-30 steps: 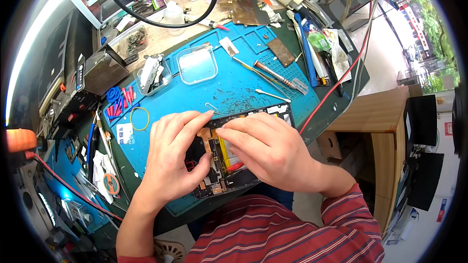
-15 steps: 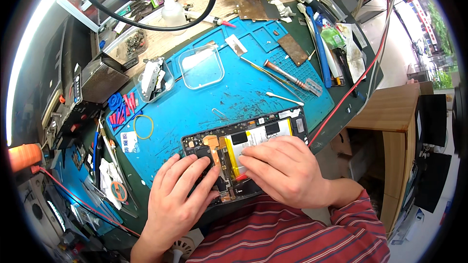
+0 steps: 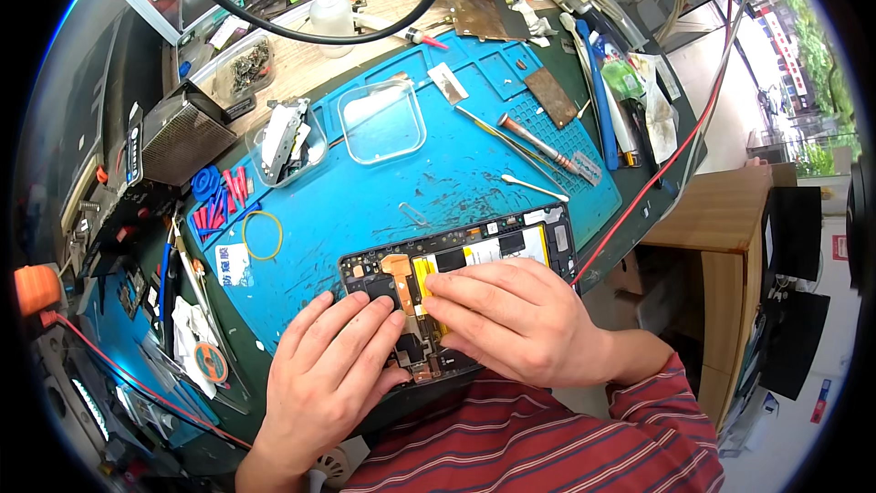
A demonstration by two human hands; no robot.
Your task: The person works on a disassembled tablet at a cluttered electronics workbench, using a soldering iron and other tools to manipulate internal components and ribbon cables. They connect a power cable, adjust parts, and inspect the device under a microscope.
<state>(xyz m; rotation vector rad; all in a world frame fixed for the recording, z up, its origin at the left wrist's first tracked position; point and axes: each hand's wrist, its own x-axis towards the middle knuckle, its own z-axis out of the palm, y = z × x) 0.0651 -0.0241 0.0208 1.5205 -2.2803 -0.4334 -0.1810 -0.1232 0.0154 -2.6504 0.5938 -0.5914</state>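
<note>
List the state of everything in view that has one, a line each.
Electronic device: open, inside exposed
Left hand: fingers on the device
Right hand: fingertips together over the battery
Battery: in the device, partly covered
Square box: open
Parts box: open, holding parts
Rubber band: slack loop
Bottle: upright

head fisheye, worn up top, faces down on left hand (image 3: pixel 330 370), right hand (image 3: pixel 525 318), blue mat (image 3: pixel 360 196); close range.

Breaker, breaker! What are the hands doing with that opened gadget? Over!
Left hand on left part of opened gadget. Right hand bunched at yellow edge of battery, grip unclear. Gadget innards showing. Paper clip on blue mat beyond, not in the way.
</note>
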